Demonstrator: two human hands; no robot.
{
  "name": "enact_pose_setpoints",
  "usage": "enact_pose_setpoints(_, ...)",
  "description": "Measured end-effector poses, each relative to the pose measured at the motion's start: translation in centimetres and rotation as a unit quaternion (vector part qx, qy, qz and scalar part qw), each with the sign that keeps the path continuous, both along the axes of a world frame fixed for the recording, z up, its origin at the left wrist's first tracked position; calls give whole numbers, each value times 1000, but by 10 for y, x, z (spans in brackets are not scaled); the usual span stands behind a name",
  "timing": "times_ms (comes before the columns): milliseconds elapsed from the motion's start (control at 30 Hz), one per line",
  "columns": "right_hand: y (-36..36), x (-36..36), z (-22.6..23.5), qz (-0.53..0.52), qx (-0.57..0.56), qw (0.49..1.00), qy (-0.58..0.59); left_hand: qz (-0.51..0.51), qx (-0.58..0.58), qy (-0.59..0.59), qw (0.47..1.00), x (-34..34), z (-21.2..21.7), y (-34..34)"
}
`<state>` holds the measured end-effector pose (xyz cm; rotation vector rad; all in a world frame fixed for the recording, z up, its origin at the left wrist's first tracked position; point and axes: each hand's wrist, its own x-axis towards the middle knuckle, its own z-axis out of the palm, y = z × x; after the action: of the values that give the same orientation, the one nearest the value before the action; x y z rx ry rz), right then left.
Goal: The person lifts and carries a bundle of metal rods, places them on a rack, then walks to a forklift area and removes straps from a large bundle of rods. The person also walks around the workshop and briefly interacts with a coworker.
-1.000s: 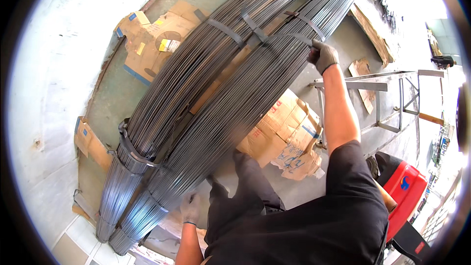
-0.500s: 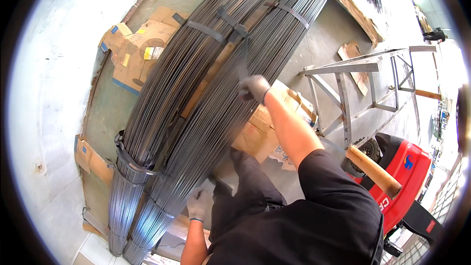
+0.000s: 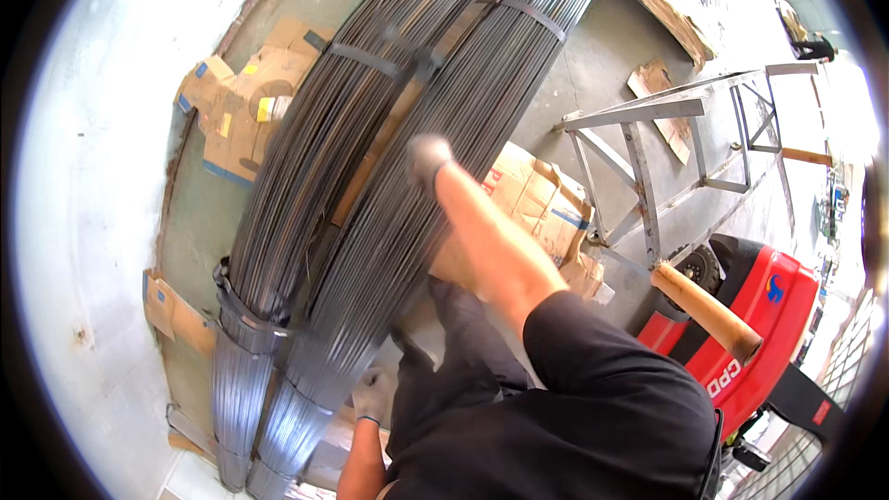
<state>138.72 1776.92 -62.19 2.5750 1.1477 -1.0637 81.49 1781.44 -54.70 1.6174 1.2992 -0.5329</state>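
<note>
Two long bundles of thin dark metal rods, the left bundle (image 3: 306, 185) and the right bundle (image 3: 389, 241), lie side by side, running from upper right to lower left. Over the right bundle is my right hand (image 3: 429, 165), in a grey glove and smeared by motion. It looks closed on a grey strap (image 3: 405, 44) lying across the bundles; the stretch between strap and hand is too blurred to follow. My left hand (image 3: 371, 394), gloved, hangs low beside the right bundle with its fingers curled; what they hold, if anything, is hidden.
Flat bands (image 3: 366, 59) bind the rods. Flattened cardboard (image 3: 243, 120) lies by the white wall, and a carton (image 3: 532, 194) beside my legs. To the right stand a metal frame (image 3: 639, 162), a cardboard tube (image 3: 708, 315) and a red vehicle (image 3: 773, 333). A person (image 3: 815, 48) is far off.
My right hand has moved left across the right bundle, and the strap has blurred with motion. My left hand has stayed low beside the rods. The whole view has shifted slightly.
</note>
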Motion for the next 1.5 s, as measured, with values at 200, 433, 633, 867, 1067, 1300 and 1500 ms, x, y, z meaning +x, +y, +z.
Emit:
enact_pose_setpoints(200, 3, -270, 56, -466, 150, 814, 313, -70, 38, -11, 997, 13, -13, -1)
enact_pose_setpoints(433, -61, -318, 126, -390, 205, 817, 372, 226, -97, -75, 966, 78, 66, 18)
enact_pose_setpoints(633, -44, -347, 219, -189, 208, 748, 602, -245, 133, -235, 931, 43, 106, 20)
enact_pose_setpoints(867, -11, -452, 237, 22, 179, 772, 610, 451, -458, -495, 585, -55, 155, 18)
enact_pose_setpoints(1067, 13, -539, 245, 177, 173, 822, 513, 452, -276, -496, 688, -159, 156, 20)
enact_pose_setpoints(1300, 30, -584, 240, 131, 73, 876, 458, 580, -184, -412, 678, -236, 143, 20)
enact_pose_setpoints(1500, 38, -534, 70, -72, 207, 947, 235, 618, -85, -340, 704, -273, 122, 34)
